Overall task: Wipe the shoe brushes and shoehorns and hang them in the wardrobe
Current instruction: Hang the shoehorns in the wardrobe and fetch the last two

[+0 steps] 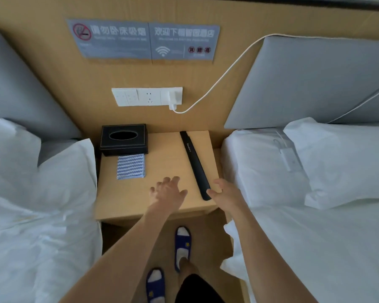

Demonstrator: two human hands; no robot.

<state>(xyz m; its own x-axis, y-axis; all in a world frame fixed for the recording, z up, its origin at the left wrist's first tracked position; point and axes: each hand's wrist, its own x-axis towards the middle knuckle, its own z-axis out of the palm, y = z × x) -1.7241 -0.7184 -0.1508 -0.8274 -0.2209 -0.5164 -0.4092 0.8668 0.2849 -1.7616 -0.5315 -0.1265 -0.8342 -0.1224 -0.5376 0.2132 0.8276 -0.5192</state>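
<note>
Okay, I see both hands out over the wooden nightstand (127, 193) between two beds. My left hand (167, 190) hovers above the tabletop, fingers spread and relaxed, holding nothing. My right hand (224, 192) sits at the near end of the black shoehorn (194, 164), thumb just touching that tip, fingers loose, no grasp closed on it. Shoehorn lies flat on the right side of the nightstand, running diagonally from the back edge toward the front right corner. Folded blue-and-white striped cloth (130, 166) lies on the left side, touching the front of a black tissue box (124, 138) at the back left corner. White charger (175, 98) plugged into the wall socket panel (140, 96), cable running up right.
</note>
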